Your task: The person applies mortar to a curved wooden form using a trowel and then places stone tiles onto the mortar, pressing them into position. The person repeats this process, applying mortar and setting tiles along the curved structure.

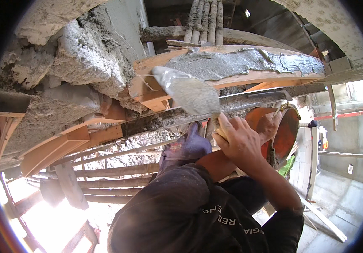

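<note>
My right hand (238, 137) is closed round the handle of a trowel (194, 92), whose broad blade is smeared with grey mortar. The blade's tip is close to the left end of a curved wooden form (147, 101). Wet mortar (240, 63) is spread along the top of that form. Passing beneath my right arm, my left arm reaches to the right. My left hand (269, 125) grips the rim of an orange-red bucket (287, 139), which is tilted and has mortar crusted on its edge. The bucket's contents are hidden from this view.
Rough broken concrete (93, 55) juts out at the upper left. Below it runs another curved wooden form (59, 152). Bamboo poles (122, 170) cross a bright drop at lower left. More poles (204, 21) stand at the top. A purple-clad knee (185, 147) is beneath the beam.
</note>
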A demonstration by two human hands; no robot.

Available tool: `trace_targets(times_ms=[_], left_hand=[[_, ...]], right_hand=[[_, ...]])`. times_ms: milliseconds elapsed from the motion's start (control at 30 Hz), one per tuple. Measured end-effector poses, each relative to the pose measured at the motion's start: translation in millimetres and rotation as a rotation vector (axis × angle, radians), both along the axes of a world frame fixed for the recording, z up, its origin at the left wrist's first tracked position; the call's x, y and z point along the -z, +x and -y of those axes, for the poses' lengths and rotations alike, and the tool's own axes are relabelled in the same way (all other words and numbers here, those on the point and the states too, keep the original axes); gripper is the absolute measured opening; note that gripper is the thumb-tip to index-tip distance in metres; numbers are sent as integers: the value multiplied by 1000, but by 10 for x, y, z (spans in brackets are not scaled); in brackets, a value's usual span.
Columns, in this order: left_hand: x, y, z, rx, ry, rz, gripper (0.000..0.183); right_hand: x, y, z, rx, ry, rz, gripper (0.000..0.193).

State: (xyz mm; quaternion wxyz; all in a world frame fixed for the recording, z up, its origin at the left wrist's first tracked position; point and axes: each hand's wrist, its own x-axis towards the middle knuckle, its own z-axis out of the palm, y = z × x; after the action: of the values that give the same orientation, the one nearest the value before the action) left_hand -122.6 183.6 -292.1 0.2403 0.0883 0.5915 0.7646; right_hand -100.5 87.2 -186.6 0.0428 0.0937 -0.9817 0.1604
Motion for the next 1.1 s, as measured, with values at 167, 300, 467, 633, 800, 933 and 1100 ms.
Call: trace_targets(times_ms=[167, 300, 467, 633, 800, 933, 1100], left_hand=[[47, 29, -13, 10, -20, -11, 42], [102, 4, 0, -19, -30, -10, 42], [120, -27, 12, -46, -38, -16, 41], [110, -23, 4, -43, -40, -43, 41], [177, -30, 32, -71, -46, -63, 41], [163, 33, 63, -50, -47, -60, 40], [162, 76, 96, -34, -58, -56, 40]], right_hand=[[203, -200, -106, 24, 154, -140, 53], [15, -185, -475, 50, 274, -272, 51], [-139, -178, -367, 72, 176, -227, 51], [-34, -311, -406, 98, 278, -193, 49], [-121, -225, -702, 280, 182, -87, 48], [-152, -123, -509, 174, 104, -22, 50], [-153, -93, 58, -176, 51, -41, 48]])
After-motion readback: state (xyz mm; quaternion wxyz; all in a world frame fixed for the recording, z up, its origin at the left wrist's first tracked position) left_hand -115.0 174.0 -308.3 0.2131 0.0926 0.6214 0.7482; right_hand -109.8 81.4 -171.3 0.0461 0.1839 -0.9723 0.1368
